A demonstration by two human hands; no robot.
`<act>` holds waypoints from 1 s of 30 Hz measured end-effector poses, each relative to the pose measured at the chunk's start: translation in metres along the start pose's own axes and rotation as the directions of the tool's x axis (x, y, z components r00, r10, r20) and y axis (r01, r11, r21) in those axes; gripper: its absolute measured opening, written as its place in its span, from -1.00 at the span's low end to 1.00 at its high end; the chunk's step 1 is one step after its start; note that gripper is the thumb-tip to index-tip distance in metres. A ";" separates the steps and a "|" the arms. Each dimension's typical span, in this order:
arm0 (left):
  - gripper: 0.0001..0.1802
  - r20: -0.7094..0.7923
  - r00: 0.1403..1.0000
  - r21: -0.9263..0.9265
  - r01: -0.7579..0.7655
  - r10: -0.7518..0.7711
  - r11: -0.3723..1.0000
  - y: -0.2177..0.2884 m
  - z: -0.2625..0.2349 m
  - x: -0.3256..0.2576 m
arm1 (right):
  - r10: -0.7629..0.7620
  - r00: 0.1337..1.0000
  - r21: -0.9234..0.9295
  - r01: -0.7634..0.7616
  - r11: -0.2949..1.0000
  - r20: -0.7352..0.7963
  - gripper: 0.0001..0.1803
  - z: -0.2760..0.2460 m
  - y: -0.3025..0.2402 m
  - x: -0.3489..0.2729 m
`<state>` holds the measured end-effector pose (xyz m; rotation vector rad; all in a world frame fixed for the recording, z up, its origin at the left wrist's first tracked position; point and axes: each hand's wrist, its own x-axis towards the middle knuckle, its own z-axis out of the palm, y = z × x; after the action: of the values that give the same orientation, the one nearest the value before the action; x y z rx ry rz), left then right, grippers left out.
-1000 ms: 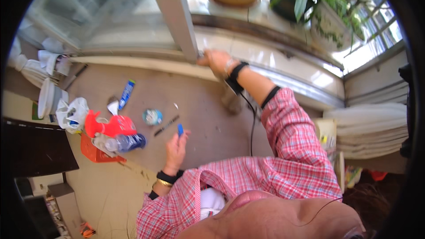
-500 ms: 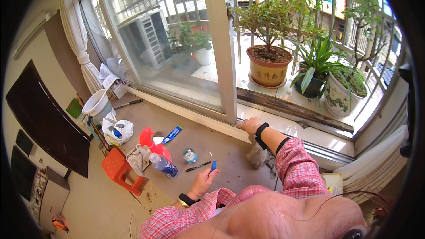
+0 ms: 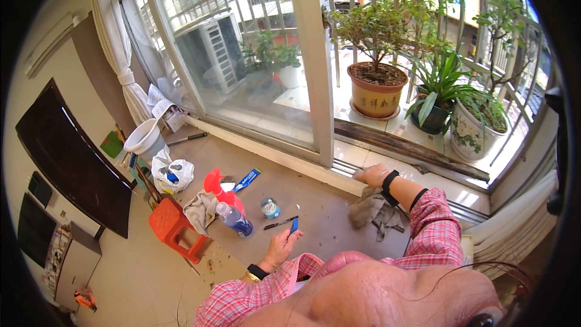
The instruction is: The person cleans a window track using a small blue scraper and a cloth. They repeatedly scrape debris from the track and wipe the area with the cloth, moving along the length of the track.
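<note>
My left hand [image 3: 279, 249] is closed on a small flat blue piece [image 3: 294, 225] that sticks up from its fingers; its kind does not show. My right hand [image 3: 374, 175] reaches down to the window track [image 3: 346, 168], just right of the sliding window's frame [image 3: 324, 139]. Its fingers are pressed together at the track, and whatever they may hold is hidden. Below that wrist a grey-brown rag [image 3: 375, 213] lies crumpled on the ledge. Beside my left hand lie a black pen [image 3: 281, 223] and a small round tub with a bluish label [image 3: 270, 208].
Left of these stand a red-topped spray bottle [image 3: 223, 191], a bottle of blue liquid [image 3: 234, 219] and a blue packet [image 3: 247, 179]. A cloth [image 3: 200, 211] hangs by an orange stool [image 3: 172, 227]. Farther off are a white bag [image 3: 172, 171] and a bucket [image 3: 145, 138]. Potted plants [image 3: 376, 94] stand outside.
My right hand has slid a little to the right along the track, away from the window frame. My left hand keeps its hold on the blue piece. The whole view has shifted slightly.
</note>
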<state>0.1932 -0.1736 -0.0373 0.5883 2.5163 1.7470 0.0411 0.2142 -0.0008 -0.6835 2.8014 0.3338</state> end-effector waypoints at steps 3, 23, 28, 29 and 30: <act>-0.73 -0.010 1.000 0.020 0.008 -0.008 1.000 -0.002 0.001 -0.002 | 0.034 0.993 0.026 -0.031 0.999 -0.114 -0.71 0.013 -0.002 -0.014; -0.76 0.106 0.991 0.012 0.076 -0.077 0.997 0.014 0.015 0.006 | 0.332 0.879 0.475 -0.143 0.868 -0.343 -0.58 0.036 0.010 -0.095; -0.77 0.138 0.986 0.037 0.089 -0.093 0.995 0.014 0.019 0.010 | 0.253 0.855 0.276 -0.136 0.952 -0.453 -0.63 0.039 0.026 -0.041; -0.77 0.144 0.984 0.043 0.100 -0.105 0.994 0.014 0.019 0.010 | 0.213 0.851 0.225 -0.115 0.967 -0.479 -0.62 0.039 0.025 -0.028; -0.77 0.151 0.982 0.048 0.112 -0.118 0.993 0.012 0.020 0.010 | 0.145 0.873 0.181 -0.066 0.981 -0.465 -0.62 0.038 0.024 -0.016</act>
<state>0.1924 -0.1491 -0.0315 0.5447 2.4323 1.5547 0.0500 0.2521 -0.0288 -0.6472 3.2950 -0.0580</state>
